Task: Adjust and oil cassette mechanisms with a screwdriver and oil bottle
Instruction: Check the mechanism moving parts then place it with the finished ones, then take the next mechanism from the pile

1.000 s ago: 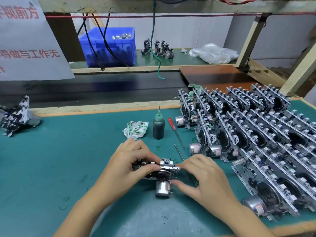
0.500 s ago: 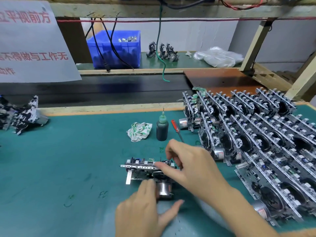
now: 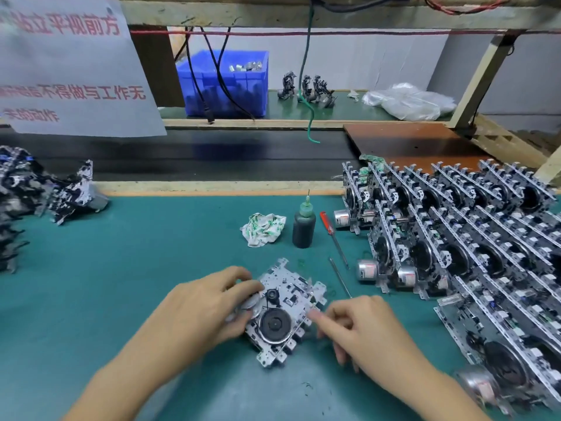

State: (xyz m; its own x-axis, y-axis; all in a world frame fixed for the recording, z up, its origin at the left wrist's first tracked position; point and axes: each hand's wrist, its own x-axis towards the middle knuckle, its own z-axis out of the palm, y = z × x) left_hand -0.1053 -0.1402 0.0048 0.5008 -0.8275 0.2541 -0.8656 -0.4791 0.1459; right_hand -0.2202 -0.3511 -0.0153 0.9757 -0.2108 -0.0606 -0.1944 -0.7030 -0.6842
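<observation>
The cassette mechanism (image 3: 282, 311) had just been flipped flywheel-up on the green mat (image 3: 127, 268); left hand (image 3: 209, 308) gripped its edge, right hand (image 3: 361, 326) pinched its corner. Screwdriver (image 3: 332, 238) and oil bottle (image 3: 304, 224) lay untouched beyond, so oiling looked next.

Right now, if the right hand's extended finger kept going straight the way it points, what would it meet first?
The right hand points up-left; its finger already looks to be at the right edge of the cassette mechanism that the left hand grips, so it would probably meet that metal frame first.
</observation>
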